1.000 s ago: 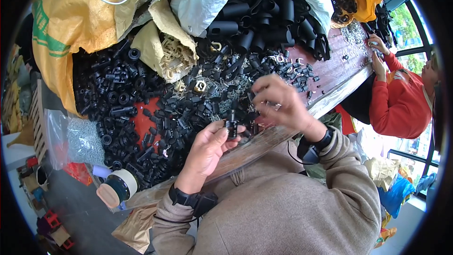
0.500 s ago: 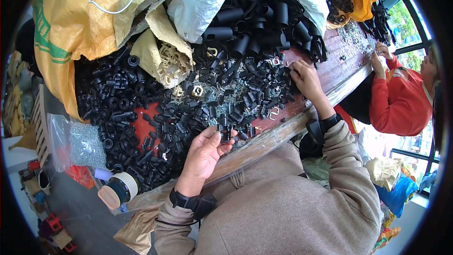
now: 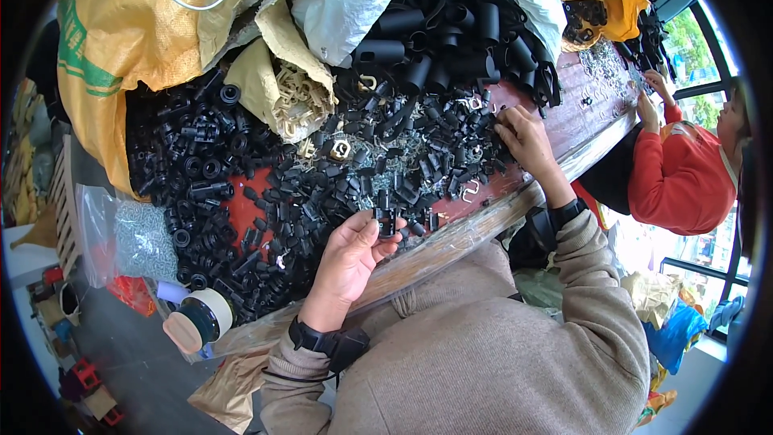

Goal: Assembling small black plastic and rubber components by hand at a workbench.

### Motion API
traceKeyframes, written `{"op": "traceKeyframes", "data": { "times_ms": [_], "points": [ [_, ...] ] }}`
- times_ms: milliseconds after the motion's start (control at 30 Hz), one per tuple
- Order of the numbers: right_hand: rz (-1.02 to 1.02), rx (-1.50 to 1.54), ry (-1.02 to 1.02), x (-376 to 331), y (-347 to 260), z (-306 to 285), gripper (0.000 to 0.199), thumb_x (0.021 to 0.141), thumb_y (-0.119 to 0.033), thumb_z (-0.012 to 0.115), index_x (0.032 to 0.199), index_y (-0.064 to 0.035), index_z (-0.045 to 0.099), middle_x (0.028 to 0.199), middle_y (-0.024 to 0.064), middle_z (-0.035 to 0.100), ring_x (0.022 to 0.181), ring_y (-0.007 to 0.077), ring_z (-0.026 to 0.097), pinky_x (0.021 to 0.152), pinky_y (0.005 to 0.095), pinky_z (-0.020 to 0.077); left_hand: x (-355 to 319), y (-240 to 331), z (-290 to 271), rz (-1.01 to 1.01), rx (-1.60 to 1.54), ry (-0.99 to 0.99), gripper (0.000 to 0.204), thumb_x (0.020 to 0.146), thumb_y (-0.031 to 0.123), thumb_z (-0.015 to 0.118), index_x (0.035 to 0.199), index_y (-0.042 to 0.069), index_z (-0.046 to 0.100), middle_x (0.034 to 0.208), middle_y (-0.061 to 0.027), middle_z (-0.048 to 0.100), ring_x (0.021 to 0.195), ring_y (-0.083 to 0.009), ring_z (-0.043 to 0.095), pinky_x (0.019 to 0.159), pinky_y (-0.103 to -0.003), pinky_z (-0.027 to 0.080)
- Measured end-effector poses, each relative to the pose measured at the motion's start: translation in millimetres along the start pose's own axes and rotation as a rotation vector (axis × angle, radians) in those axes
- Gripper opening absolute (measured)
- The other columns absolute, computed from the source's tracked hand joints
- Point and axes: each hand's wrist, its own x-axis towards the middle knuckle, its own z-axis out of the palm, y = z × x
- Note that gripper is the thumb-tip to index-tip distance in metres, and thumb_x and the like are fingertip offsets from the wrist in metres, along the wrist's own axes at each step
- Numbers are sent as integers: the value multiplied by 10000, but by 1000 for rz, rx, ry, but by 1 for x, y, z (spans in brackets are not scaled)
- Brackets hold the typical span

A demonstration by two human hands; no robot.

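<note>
My left hand point(image 3: 346, 262) holds a small black plastic part point(image 3: 386, 216) upright between thumb and fingers, over the near edge of the table. Past it spreads a heap of small black plastic pieces point(image 3: 302, 193) mixed with thin silvery metal bits point(image 3: 386, 153). At the heap's right edge my right hand point(image 3: 527, 141) reaches down, its fingers bent and pressed together. Whatever lies in those fingertips is hidden. A cream S-shaped clip point(image 3: 470, 191) rests on the red tabletop point(image 3: 503, 187) below that hand.
A paper sack point(image 3: 278, 101) spills cream clips. Behind it, a white sack point(image 3: 342, 12) opens on black tubes point(image 3: 419, 72). Chunkier black parts point(image 3: 201, 141) fill the left side beside a bag of screws point(image 3: 145, 238) and a tape roll point(image 3: 211, 312). At right works a person in red point(image 3: 680, 169).
The black part in my left hand has turned a little and stands taller above the fingers. My right hand stays at the heap's edge, its fingers slightly shifted. The whole view has moved slightly.
</note>
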Motion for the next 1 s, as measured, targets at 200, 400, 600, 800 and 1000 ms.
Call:
{"op": "traceKeyframes", "data": {
  "times_ms": [200, 400, 600, 800, 1000],
  "points": [
    [169, 310, 87, -5, 7, 0, 85, 788, -86, 560, 816, -10, 534, 630, 32, 499, 546, 121, 484, 488, 239, 372, -5, 1, 2, 11, -5, -16, 251, 851, 178, 502, 1046, 20, 507, 1002, -144, 566, 847, -186, 567, 732, -276, 470],
    [470, 1066, -221, -12, -47, 2, 93, 840, -123, 527, 827, -31, 532, 623, -33, 474, 549, 25, 425, 466, 167, 329, 2, 0, 11, 45, -4, -32, 246, 857, 175, 498, 1041, 13, 518, 982, -105, 587, 843, -146, 572, 734, -239, 455],
    [469, 1310, -623, -22, -100, 18, 117, 844, -146, 528, 841, -31, 510, 643, -22, 486, 539, 36, 420, 465, 158, 324, 12, -3, 22, 44, -54, -132, 254, 851, 190, 510, 1038, 19, 519, 987, -92, 586, 897, -150, 559, 790, -258, 432],
    [409, 1309, -805, -20, -119, 27, 135, 848, -164, 524, 854, -30, 502, 699, -9, 525, 567, 33, 430, 475, 156, 336, 11, -4, 17, 50, -81, -161, 265, 849, 199, 512, 1042, 18, 518, 980, -91, 586, 912, -163, 555, 817, -281, 423],
    [275, 1328, -706, -25, -118, 29, 129, 828, -150, 552, 832, -25, 522, 723, 11, 555, 587, 50, 456, 494, 188, 374, 9, -4, 11, 49, -122, -170, 256, 847, 205, 504, 1028, 26, 523, 999, -142, 574, 943, -257, 554, 854, -373, 430]
  ]
}}
